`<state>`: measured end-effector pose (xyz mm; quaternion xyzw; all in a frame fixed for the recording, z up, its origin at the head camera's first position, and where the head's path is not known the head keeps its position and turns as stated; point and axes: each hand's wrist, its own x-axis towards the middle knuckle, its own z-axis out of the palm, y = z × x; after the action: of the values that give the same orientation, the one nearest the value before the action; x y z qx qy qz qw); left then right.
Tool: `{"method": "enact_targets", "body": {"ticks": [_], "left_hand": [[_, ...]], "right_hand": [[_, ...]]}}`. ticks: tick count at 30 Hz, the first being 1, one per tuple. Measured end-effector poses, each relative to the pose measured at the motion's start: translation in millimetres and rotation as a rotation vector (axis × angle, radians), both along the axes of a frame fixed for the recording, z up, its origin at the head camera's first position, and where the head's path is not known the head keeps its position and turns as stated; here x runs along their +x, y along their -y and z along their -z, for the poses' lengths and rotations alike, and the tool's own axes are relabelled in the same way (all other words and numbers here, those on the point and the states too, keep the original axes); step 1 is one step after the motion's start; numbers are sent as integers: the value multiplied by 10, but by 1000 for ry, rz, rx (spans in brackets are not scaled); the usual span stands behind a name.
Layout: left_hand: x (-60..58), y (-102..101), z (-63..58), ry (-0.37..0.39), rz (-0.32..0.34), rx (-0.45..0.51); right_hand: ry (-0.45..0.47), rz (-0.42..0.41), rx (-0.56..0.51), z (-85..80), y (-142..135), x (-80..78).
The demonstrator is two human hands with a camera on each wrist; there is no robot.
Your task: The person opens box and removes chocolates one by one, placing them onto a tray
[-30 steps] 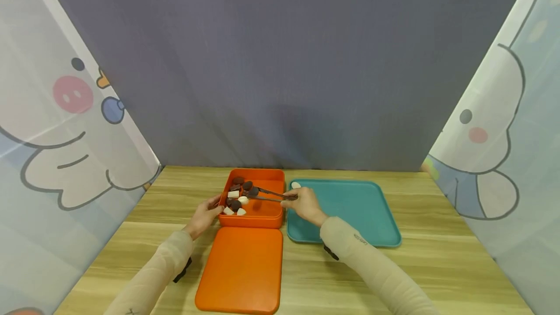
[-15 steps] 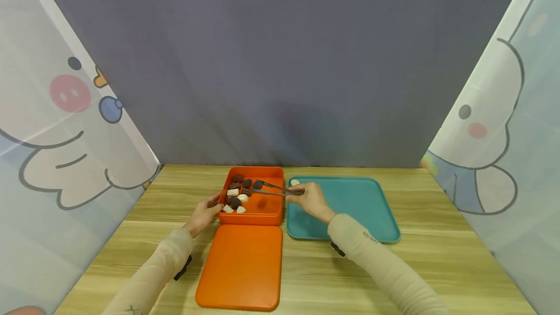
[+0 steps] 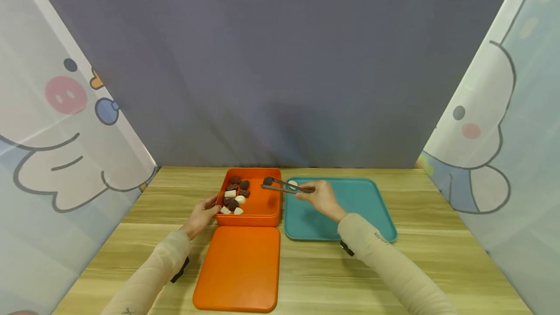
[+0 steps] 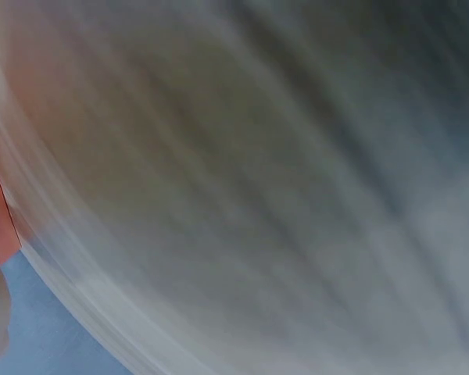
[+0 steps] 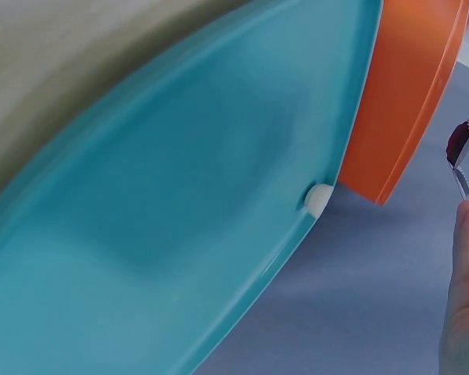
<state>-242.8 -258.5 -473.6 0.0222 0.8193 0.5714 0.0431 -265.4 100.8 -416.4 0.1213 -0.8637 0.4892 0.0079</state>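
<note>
My right hand (image 3: pixel 323 199) pinches slim tongs (image 3: pixel 288 186) above the gap between an orange box (image 3: pixel 257 220) and a teal tray (image 3: pixel 350 208). A dark brown, chocolate-like piece (image 3: pixel 268 181) is held at the tongs' tips, over the box's right side; the right wrist view shows the piece (image 5: pixel 457 143) too. Several dark and white pieces (image 3: pixel 230 194) lie along the box's left side. My left hand (image 3: pixel 200 216) rests against the box's left wall, fingers and thumb touching it. A round white piece (image 3: pixel 292 184) sits in the tray's far left corner.
An orange lid (image 3: pixel 238 269) lies flat in front of the box on the wooden table (image 3: pixel 332 276). A grey curtain (image 3: pixel 280 72) hangs behind, with printed cartoon sheets on both sides. The left wrist view is mostly blurred.
My right hand has moved right and slightly up, carrying the dark piece in the tongs away from the other pieces. My left hand stays at the box.
</note>
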Motion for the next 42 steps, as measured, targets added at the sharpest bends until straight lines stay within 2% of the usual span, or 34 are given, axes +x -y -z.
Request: {"method": "enact_targets", "body": {"ticks": [6, 16, 26, 32, 42], "left_hand": [[3, 16, 7, -6, 12, 4], [35, 11, 31, 12, -4, 3], [26, 1, -26, -1, 16, 7], [19, 6, -3, 5, 7, -4], [12, -4, -2, -1, 15, -6]], "right_hand": [[-7, 4, 14, 18, -102, -12], [38, 46, 47, 29, -275, -31], [3, 57, 46, 48, -462, -62], [30, 83, 66, 74, -566, -90], [25, 121, 104, 149, -729, -144]]}}
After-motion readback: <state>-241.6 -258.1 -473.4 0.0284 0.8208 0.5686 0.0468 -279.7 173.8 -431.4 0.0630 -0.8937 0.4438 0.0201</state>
